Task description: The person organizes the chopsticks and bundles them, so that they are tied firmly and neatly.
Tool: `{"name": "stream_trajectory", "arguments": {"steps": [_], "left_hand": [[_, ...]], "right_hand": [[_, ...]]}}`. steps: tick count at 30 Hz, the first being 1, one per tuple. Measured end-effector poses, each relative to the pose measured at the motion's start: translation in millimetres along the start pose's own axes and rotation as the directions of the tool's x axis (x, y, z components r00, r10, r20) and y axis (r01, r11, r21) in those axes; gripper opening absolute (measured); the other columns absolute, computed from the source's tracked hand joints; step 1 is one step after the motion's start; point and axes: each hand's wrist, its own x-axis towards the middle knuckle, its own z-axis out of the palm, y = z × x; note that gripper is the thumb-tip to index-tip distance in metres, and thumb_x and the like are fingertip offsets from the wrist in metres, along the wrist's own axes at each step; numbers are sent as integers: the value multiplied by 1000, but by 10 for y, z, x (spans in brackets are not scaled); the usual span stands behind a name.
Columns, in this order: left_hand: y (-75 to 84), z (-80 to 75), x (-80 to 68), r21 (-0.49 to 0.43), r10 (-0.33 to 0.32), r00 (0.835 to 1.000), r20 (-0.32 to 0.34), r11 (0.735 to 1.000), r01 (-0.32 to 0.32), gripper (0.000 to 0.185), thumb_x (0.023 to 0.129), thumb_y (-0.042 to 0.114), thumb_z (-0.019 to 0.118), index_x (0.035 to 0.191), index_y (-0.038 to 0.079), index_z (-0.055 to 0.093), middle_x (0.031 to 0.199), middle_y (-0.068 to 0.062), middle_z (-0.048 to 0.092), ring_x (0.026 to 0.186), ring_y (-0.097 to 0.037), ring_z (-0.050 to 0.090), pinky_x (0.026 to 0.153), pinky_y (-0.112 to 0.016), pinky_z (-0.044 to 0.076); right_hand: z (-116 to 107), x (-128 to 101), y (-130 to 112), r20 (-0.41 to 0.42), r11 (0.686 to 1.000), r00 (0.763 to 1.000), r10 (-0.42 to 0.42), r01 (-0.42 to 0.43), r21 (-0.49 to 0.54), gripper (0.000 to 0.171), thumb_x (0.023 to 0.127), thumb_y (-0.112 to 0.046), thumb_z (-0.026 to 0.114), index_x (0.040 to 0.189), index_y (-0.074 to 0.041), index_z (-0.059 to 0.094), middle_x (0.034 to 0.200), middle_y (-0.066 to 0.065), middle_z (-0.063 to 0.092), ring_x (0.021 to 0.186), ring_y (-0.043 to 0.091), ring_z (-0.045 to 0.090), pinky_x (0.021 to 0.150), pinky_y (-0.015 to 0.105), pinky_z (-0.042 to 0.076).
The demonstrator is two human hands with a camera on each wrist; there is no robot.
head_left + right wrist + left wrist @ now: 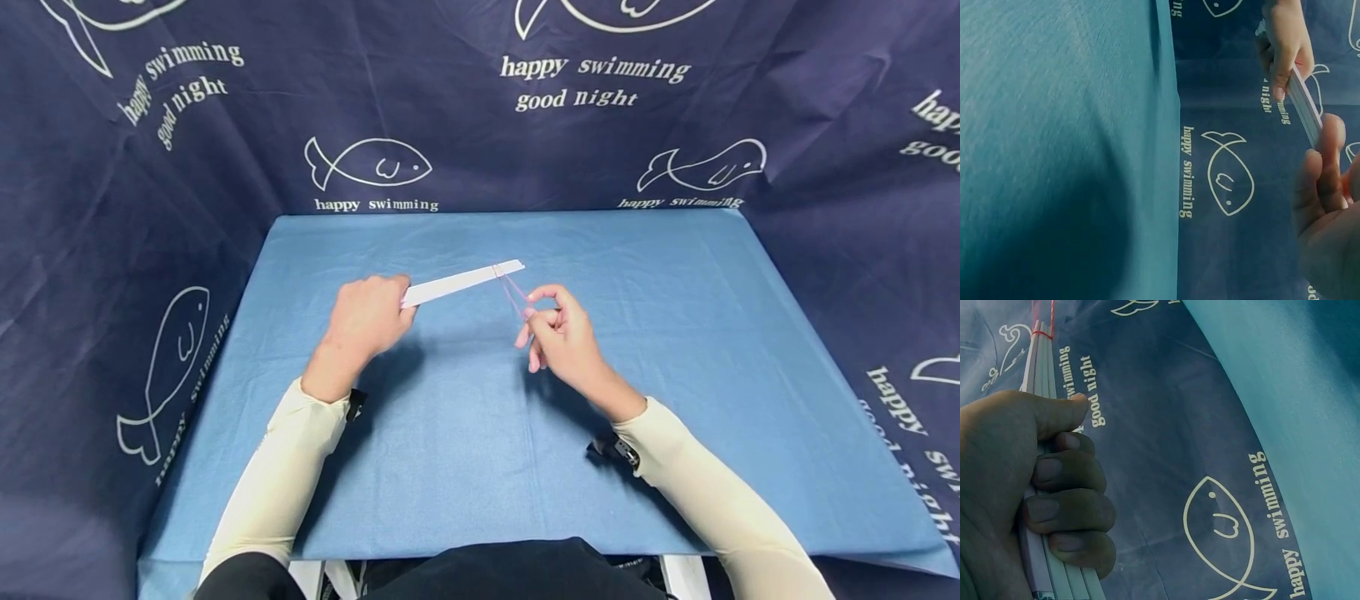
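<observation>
My left hand (pixel 367 317) grips a bundle of long, narrow white strips (pixel 457 283), its fingers curled round one end. In the left wrist view several strips (pixel 1040 369) lie side by side under the thumb and fingers. Near the bundle's far end a thin pinkish-red rubber band (pixel 1043 334) runs round it. From there the band (pixel 513 292) stretches out in two strands to my right hand (pixel 566 337), whose thumb and index finger hold its loop. The bundle tilts slightly up to the right, above the table. In the right wrist view, fingers partly hide the bundle's far end.
A blue cloth covers the table (pixel 465 467), with shadows of both arms on it. Dark blue curtains (pixel 480 117) printed with white fish and words hang behind and along both sides. Each wrist wears a small black device near its cream sleeve.
</observation>
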Motion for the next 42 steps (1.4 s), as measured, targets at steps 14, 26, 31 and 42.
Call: {"name": "stream_trajectory", "arguments": {"steps": [14,26,31,42], "left_hand": [[20,-31,-1,15,74,997,31,997,-74,14,91,25,64,82,14,63,68,-4,62,60,-29,59,53,-48,47],[9,-52,-31,-11,301,952,56,954,-301,19,82,20,63,65,21,54,56,4,49,53,-19,49,51,-39,42],[76,-56,-65,-57,388,920,46,921,-385,25,82,21,61,61,23,48,55,9,42,51,-16,44,49,-36,38],[202,-71,-64,-63,432,902,4,900,-431,25,85,22,61,63,22,50,55,9,39,50,-15,42,48,-35,36]], "right_hand": [[-230,151,-96,320,894,878,356,-420,158,24,105,-24,64,121,-7,70,51,-8,44,30,1,35,33,23,31],[-589,306,-19,760,873,649,33,-388,294,39,109,-38,54,114,-4,74,59,4,24,38,21,14,32,42,8],[-593,395,11,831,838,556,-12,-448,311,35,108,-33,53,107,-6,75,58,6,19,39,19,14,33,37,9],[-326,448,-64,819,770,566,94,-563,300,13,89,-11,44,93,-13,56,64,-11,50,46,9,30,44,35,14]]}}
